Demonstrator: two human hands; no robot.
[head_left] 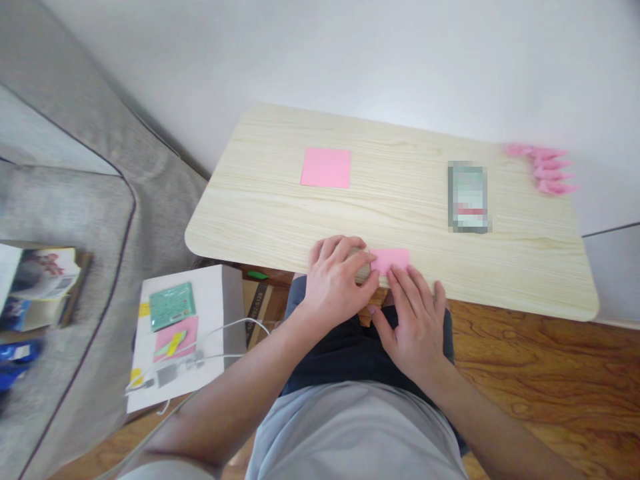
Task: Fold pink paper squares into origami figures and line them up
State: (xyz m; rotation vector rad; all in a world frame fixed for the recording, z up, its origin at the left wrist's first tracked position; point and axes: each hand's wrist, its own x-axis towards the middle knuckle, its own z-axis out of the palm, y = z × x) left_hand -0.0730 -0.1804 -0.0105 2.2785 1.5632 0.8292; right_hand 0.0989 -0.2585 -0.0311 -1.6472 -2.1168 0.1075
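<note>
A small folded piece of pink paper (391,260) lies at the front edge of the light wood table. My left hand (336,273) is curled at its left end, with thumb and index fingertip on the paper's edge. From the right, my right hand (416,320) rests its outstretched fingertips on the paper's near edge, thumb spread apart below the tabletop. Farther back on the table lies a flat pink paper square (326,168). The underside of the folded paper is hidden.
A blurred-out phone-like object (469,198) lies on the table (260,200), right of centre. Several pink folded paper pieces (550,170) line the far right corner. Lower left, a white box (210,313) carries a green packet (173,307) and white cables (220,327). A grey sofa (95,220) stands left.
</note>
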